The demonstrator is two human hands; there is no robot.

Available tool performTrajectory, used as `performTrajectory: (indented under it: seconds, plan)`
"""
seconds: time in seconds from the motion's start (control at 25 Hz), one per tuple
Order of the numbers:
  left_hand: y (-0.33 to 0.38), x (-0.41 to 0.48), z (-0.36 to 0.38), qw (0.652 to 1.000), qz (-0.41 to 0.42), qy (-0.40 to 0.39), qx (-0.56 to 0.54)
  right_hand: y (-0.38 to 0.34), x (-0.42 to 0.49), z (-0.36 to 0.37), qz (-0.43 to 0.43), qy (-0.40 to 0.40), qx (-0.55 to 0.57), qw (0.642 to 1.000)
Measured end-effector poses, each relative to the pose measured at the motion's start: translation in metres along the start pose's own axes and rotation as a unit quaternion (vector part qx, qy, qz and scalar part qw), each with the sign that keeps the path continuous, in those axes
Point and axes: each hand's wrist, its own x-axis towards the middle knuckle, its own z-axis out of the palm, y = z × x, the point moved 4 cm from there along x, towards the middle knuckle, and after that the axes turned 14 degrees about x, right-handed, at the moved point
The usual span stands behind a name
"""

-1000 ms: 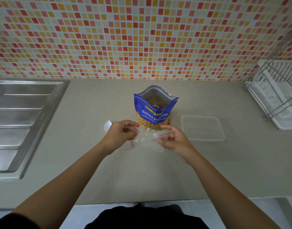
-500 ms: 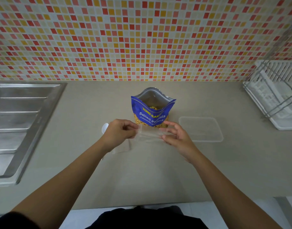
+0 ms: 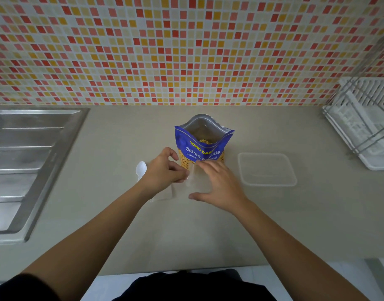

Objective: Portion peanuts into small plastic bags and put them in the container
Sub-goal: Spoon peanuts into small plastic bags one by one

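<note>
A blue peanut pouch [image 3: 203,143] stands open at the middle of the counter, with peanuts showing inside. Just in front of it my left hand [image 3: 165,170] pinches the edge of a small clear plastic bag [image 3: 194,181]. My right hand [image 3: 219,183] lies spread over that bag with its fingers apart, and whether it grips the bag is hard to see. More clear plastic [image 3: 165,193] lies flat under my left wrist. A clear rectangular container [image 3: 267,169] sits to the right of the pouch. A white plastic spoon [image 3: 141,169] lies left of my left hand.
A steel sink drainboard [image 3: 23,159] fills the left side of the counter. A white dish rack [image 3: 365,127] stands at the far right. A tiled wall [image 3: 186,51] runs behind the counter. The counter's front edge [image 3: 186,271] is near my body.
My right hand let go of its pinch on the bag's edge and spread out over the bag. My left hand kept its pinch. The bag dropped lower toward the counter.
</note>
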Motion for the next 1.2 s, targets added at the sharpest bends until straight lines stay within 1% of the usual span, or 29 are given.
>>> performTrajectory:
  seconds: [0.24,0.4,0.48,0.56,0.6,0.64,0.68,0.72,0.76,0.84,0.92,1.08,1.12,1.16,1.2]
  plan:
    - [0.001,-0.001,0.002,0.991,0.043,0.026,0.123,-0.003,0.003,0.006,-0.024,0.062,-0.008,0.998]
    - [0.0,0.001,0.001,0.991,0.046,0.028,0.126,-0.005,0.0,0.008,-0.03,0.085,0.01,0.996]
    - [0.001,0.001,0.0,0.994,0.046,0.018,0.099,-0.006,-0.002,0.009,-0.032,0.093,0.018,0.995]
    - [-0.009,0.005,-0.005,0.998,0.023,0.032,0.049,-0.007,-0.004,0.009,-0.035,0.101,0.046,0.993]
    - [-0.022,0.009,-0.013,0.996,0.001,0.068,0.051,-0.007,-0.005,0.009,-0.033,0.104,0.067,0.992]
    - [-0.038,0.014,-0.023,0.989,-0.025,0.111,0.092,-0.006,-0.007,0.008,-0.026,0.106,0.088,0.99]
    - [-0.056,0.018,-0.035,0.974,-0.053,0.147,0.164,-0.005,-0.008,0.008,-0.018,0.107,0.109,0.988]
    - [-0.074,0.019,-0.046,0.955,-0.084,0.163,0.233,-0.004,-0.01,0.008,-0.011,0.109,0.126,0.986]
    - [-0.091,0.019,-0.053,0.941,-0.117,0.158,0.277,-0.003,-0.011,0.007,-0.006,0.112,0.139,0.984]
    - [-0.117,0.017,-0.054,0.924,-0.17,0.112,0.323,-0.003,-0.012,0.007,-0.002,0.114,0.153,0.982]
    - [-0.13,0.018,-0.048,0.91,-0.196,0.074,0.357,-0.003,-0.013,0.007,-0.001,0.114,0.161,0.98]
    - [-0.139,0.024,-0.048,0.9,-0.229,0.065,0.364,-0.004,-0.014,0.006,0.0,0.112,0.175,0.978]
    - [-0.139,0.024,-0.05,0.905,-0.232,0.074,0.349,-0.004,-0.014,0.004,-0.001,0.113,0.179,0.977]
    - [-0.135,0.025,-0.053,0.918,-0.225,0.094,0.313,-0.004,-0.014,0.002,-0.001,0.117,0.183,0.976]
    - [-0.127,0.027,-0.057,0.938,-0.206,0.129,0.248,-0.005,-0.014,-0.002,-0.001,0.125,0.188,0.974]
